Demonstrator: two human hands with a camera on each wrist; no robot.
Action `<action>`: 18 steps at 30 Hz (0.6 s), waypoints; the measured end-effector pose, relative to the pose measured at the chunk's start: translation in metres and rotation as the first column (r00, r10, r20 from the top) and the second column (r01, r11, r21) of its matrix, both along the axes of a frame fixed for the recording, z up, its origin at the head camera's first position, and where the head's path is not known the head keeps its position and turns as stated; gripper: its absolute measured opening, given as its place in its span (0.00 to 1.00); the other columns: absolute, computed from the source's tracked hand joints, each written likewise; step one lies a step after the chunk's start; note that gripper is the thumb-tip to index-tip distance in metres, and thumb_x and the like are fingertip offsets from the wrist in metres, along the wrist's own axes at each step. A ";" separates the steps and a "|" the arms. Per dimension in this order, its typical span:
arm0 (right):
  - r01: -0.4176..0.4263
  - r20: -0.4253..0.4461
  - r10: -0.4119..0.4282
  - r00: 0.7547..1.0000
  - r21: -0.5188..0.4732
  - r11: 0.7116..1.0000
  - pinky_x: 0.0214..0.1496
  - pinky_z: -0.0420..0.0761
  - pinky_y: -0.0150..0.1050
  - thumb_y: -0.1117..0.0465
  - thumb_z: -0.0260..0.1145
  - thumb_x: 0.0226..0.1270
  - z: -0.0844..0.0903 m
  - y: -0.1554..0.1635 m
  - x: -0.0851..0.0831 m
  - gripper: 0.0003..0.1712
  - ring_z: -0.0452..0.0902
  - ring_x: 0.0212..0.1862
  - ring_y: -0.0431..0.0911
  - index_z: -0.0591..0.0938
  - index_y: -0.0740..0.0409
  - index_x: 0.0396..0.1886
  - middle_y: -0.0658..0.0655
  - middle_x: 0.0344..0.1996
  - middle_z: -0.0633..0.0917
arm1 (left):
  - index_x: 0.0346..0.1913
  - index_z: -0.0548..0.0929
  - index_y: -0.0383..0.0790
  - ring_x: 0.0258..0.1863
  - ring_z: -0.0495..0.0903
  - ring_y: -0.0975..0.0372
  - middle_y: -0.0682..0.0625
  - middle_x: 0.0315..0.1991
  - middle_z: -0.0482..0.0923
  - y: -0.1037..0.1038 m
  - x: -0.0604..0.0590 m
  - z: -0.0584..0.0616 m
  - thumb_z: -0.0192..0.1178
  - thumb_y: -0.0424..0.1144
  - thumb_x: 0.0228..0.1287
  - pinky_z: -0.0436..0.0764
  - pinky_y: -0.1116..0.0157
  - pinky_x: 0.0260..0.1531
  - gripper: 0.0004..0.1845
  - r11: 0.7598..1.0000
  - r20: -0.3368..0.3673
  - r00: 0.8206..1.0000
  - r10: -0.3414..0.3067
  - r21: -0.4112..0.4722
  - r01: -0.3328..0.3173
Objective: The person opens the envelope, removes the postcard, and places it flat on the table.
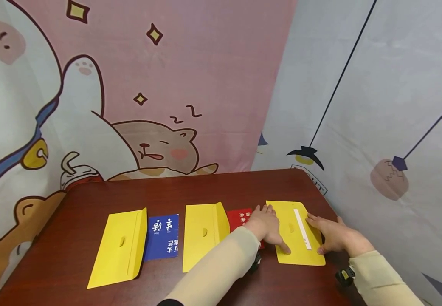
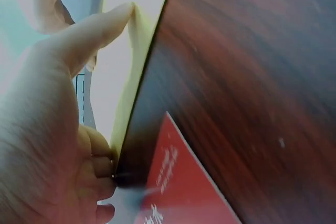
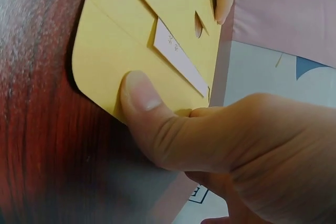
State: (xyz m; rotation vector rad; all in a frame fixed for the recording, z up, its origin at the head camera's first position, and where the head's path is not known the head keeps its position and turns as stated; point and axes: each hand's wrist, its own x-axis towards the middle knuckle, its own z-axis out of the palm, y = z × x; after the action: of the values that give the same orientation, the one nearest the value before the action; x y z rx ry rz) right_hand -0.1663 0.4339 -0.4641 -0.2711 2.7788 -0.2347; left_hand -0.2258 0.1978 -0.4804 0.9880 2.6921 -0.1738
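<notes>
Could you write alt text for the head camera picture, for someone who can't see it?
Two hands, the left hand and the right hand, rest on a yellow envelope with a white strip on a dark wooden table. Further left lie a red card, two more yellow envelopes and a blue card; cartoon curtains hang behind.

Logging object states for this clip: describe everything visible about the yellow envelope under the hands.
The yellow envelope is matte paper with rounded corners, lying flat near the right end of the dark red wooden table. Its flap is open, showing a white adhesive strip and a small oval notch. The left hand rests on its left side, a finger on the near edge; the right hand pinches the flap edge, thumb on top. A red card lies beside it.
</notes>
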 end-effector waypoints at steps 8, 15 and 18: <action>-0.001 0.003 0.001 1.000 0.020 1.000 0.64 0.44 0.87 0.51 0.88 0.43 0.002 -0.002 -0.004 0.65 0.62 0.75 0.73 0.67 0.70 0.79 0.74 0.77 0.64 | 0.78 0.73 0.57 0.80 0.59 0.56 0.52 0.80 0.62 0.016 0.008 -0.002 0.51 0.89 0.49 0.57 0.56 0.78 0.58 0.993 -0.054 0.993 0.108 0.050 -0.105; -0.016 -0.002 0.016 1.000 0.007 1.000 0.64 0.45 0.87 0.51 0.88 0.43 0.001 0.001 -0.003 0.64 0.63 0.75 0.72 0.68 0.69 0.78 0.73 0.78 0.65 | 0.78 0.72 0.58 0.81 0.55 0.55 0.52 0.81 0.61 0.038 0.019 -0.007 0.50 0.89 0.48 0.54 0.53 0.79 0.59 0.965 -0.043 0.966 0.254 0.077 -0.250; -0.018 -0.005 0.018 1.000 0.000 1.000 0.63 0.46 0.87 0.52 0.88 0.43 -0.001 0.001 -0.002 0.63 0.63 0.75 0.72 0.69 0.69 0.78 0.73 0.77 0.65 | 0.80 0.69 0.56 0.82 0.54 0.55 0.52 0.82 0.59 0.046 0.024 -0.009 0.50 0.90 0.47 0.54 0.54 0.78 0.61 0.944 -0.036 0.946 0.323 0.078 -0.320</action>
State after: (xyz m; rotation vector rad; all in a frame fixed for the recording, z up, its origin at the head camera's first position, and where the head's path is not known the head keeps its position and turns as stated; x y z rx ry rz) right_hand -0.1683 0.4353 -0.4647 -0.2975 2.7800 -0.2302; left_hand -0.2022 0.2440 -0.4892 0.5526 2.8737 -0.0371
